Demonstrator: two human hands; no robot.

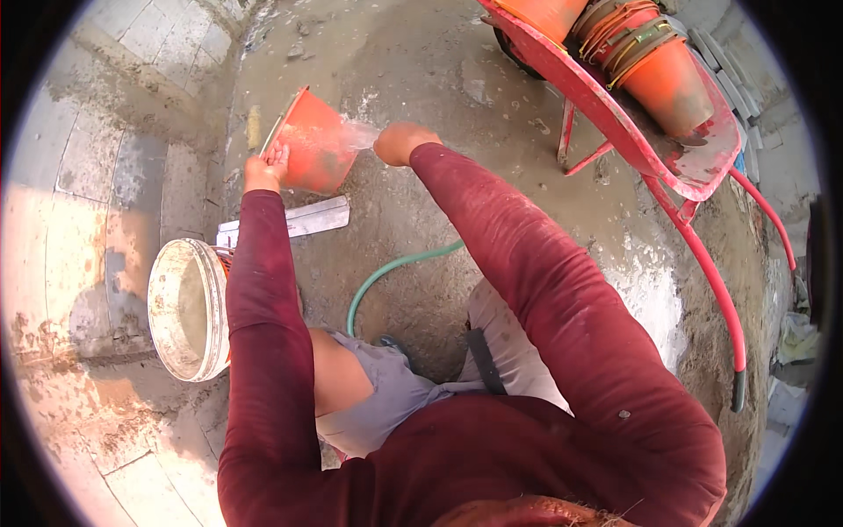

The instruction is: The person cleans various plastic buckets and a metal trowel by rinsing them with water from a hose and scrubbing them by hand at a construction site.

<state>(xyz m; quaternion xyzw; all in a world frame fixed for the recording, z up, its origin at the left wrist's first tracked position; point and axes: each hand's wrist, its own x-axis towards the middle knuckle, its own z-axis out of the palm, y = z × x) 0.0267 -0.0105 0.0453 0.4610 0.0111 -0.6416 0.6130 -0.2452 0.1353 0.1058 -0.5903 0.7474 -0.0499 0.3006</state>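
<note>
Okay, orange bucket (pixel 318 145) is up ahead over the wet floor (pixel 500 140), tipped on its side, mouth toward the left wall, base toward the right hand (pixel 404 142). Can't tell if it touches the floor.

Left hand (pixel 266 167) has its grip pinched on the near part of the rim. Right grip is curled shut, apparently around the end of the hose (pixel 399 262); the end itself is hidden, but water (pixel 358 133) sprays from that fist onto the bucket's base end.

Handling, my read: light, thin plastic, a bit of flex in the wall, not fragile. Wet and grimy, so slick on the smooth side. Rim is the best hold, thumb one side, fingers the other; avoid the tapered base. Inside isn't visible, so any load is unknown.

Counts: 1 orange bucket in hand, 1 hose, 1 white bucket (pixel 212 303) beside the left forearm, 1 red barrow (pixel 606 97) at right. In the barrow: 1 bucket at the far end (pixel 536 12) plus a nested stack (pixel 672 88), number unclear. Pale strip (pixel 320 217) on the floor, partly behind the left sleeve; one or two pieces, can't tell.
</note>
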